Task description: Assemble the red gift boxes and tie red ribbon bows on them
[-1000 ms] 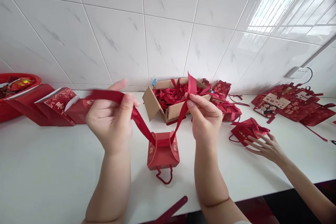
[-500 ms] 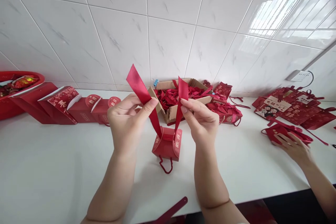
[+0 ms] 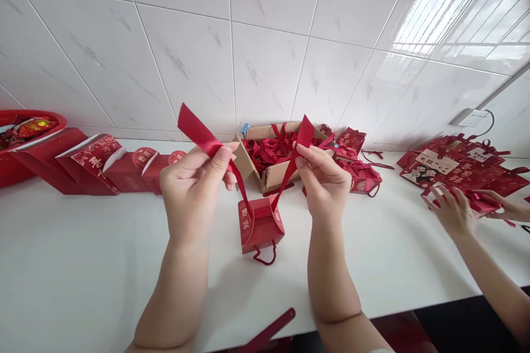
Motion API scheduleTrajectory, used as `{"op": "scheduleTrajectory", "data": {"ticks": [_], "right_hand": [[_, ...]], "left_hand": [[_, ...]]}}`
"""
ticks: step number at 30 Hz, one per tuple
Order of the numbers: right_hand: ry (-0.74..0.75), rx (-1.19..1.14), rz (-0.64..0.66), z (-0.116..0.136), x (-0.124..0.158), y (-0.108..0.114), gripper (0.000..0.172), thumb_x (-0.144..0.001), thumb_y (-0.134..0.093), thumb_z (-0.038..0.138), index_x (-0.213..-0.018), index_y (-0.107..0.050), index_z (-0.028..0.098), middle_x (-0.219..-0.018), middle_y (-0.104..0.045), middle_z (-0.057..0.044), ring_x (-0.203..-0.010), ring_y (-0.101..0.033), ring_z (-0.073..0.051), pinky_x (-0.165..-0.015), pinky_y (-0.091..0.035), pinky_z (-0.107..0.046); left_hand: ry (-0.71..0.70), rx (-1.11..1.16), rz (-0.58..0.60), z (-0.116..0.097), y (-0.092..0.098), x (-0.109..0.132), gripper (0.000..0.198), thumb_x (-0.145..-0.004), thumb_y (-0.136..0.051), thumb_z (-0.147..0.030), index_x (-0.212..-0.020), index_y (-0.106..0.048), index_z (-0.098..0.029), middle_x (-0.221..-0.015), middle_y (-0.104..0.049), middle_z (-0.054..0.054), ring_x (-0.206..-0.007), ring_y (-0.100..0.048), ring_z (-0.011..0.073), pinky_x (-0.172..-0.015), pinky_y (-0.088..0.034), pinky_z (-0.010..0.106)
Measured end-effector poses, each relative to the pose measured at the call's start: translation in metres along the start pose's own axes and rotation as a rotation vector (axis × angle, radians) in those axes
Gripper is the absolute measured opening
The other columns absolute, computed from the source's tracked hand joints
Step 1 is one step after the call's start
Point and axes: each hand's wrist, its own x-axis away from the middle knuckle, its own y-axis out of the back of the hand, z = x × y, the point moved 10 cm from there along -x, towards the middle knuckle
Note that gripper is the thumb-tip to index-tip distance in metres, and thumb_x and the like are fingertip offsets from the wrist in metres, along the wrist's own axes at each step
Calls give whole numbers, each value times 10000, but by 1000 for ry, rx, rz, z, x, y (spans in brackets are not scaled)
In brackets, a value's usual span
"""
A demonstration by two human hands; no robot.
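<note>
A small red gift box (image 3: 261, 227) with gold characters and a cord handle stands on the white counter (image 3: 83, 253), tilted a little. A red ribbon (image 3: 199, 131) runs through its top flaps and rises in two ends. My left hand (image 3: 194, 187) pinches the left end between thumb and fingers. My right hand (image 3: 323, 179) pinches the right end, whose tip sticks up near the cardboard box. Both ends are pulled up and apart above the box.
An open cardboard box (image 3: 269, 157) of red ribbons stands against the tiled wall. Red boxes (image 3: 99, 168) line the left, beside a red basket (image 3: 20, 140). Finished red boxes (image 3: 464, 168) lie at right, where another person's hands (image 3: 455, 210) work. A red strip (image 3: 269, 332) lies at the front edge.
My hands have moved slightly apart, drawing the ribbon ends outward, and the box has tilted. The other person's hands have moved right to the pile of boxes.
</note>
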Motion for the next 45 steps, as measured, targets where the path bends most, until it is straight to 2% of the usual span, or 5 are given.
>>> {"op": "scheduleTrajectory", "data": {"ticks": [15,21,26,33,45], "right_hand": [[-67,-26,10,-7,1,2,249,-804,-655,164,-967,-749,326,-974,-722,-5,-950,-656,-182,-810,-572,-346],[-23,-11,-10,-8,-1,4,212,-800,-656,154,-912,-762,298,-926,-738,-7,-927,-670,-179,-803,-573,-340],[-7,-44,-18,-8,-2,6,262,-799,-658,117,-927,-759,322,-924,-736,7,-907,-667,-160,-776,-562,-309],[-31,-49,25,-15,-3,-1,255,-805,-649,120,-936,-757,310,-939,-738,-1,-952,-665,-169,-846,-561,-337],[14,15,-14,-6,-2,4,198,-805,-653,160,-908,-760,290,-915,-736,-14,-904,-673,-176,-758,-577,-332]], "left_hand": [[51,218,221,1,-16,1,234,-862,-617,-300,-1016,-757,-193,-802,-581,57,-615,-563,120,-508,-461,273],[30,90,112,2,-11,-1,65,-787,-708,-233,-834,-692,-190,-775,-632,19,-562,-568,96,-480,-474,249],[-35,62,30,-1,-3,-4,172,-734,-777,-228,-829,-635,-207,-685,-670,-17,-523,-587,100,-492,-499,252],[-103,-11,-17,5,7,-9,107,-750,-763,-273,-705,-722,-185,-530,-534,-36,-462,-435,63,-425,-328,249],[-47,-84,91,14,-16,-9,252,-712,-772,-320,-574,-623,-171,-521,-429,-31,-478,-339,72,-439,-276,260]]}}
